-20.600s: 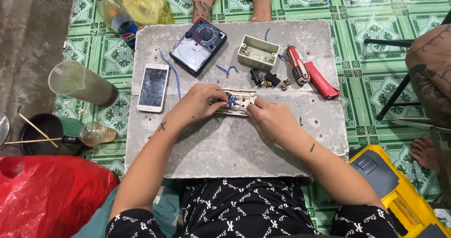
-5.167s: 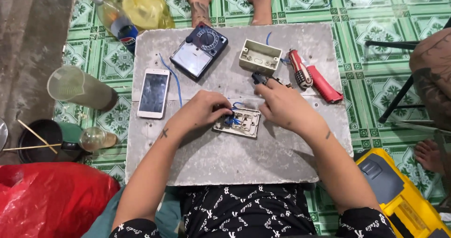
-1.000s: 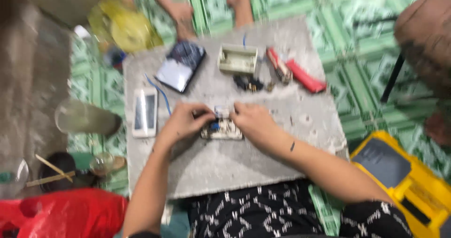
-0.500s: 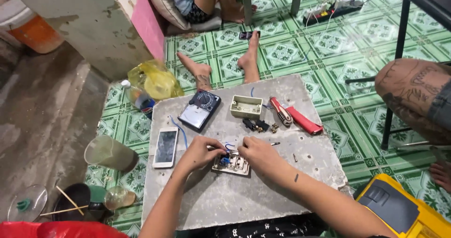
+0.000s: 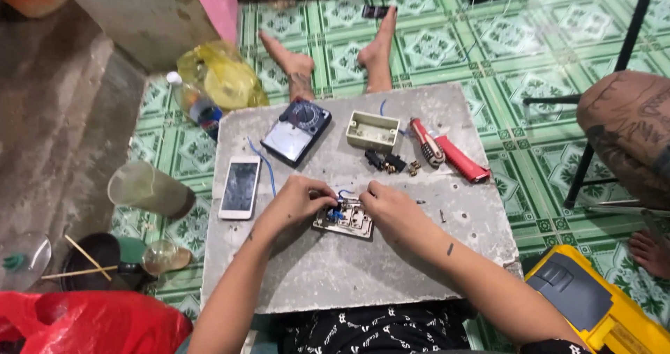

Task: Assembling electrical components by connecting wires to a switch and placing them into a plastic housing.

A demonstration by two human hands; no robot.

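Switch plate (image 5: 345,218) sits centre of frame on the grey slab (image 5: 335,277), face down, blue wire (image 5: 338,211) at its top edge. Our left hand (image 5: 296,204) is curled onto the plate's left end, fingertips pinching at the blue wire; right hand (image 5: 391,211) clamps the plate's right side. Can't tell if the right also holds a tool, fingers hide it.

What changed: both hands and plate are where they were 0.5 s ago, same grip on both. The view has dropped back down and closer, so the room beyond is cropped out. Vs ~5 s ago the right hand has come back from the loose parts to the plate. We read that as wiring work still in progress, not a new step.

Outward: black terminals and screws (image 5: 385,161) just above the plate, beige back box (image 5: 373,130) above those, red-handled tool (image 5: 453,157) to the right, multimeter (image 5: 296,130) upper left, phone (image 5: 240,186) on the left. Another person's feet (image 5: 300,64) at the slab's far edge. Yellow case (image 5: 600,305) lower right.
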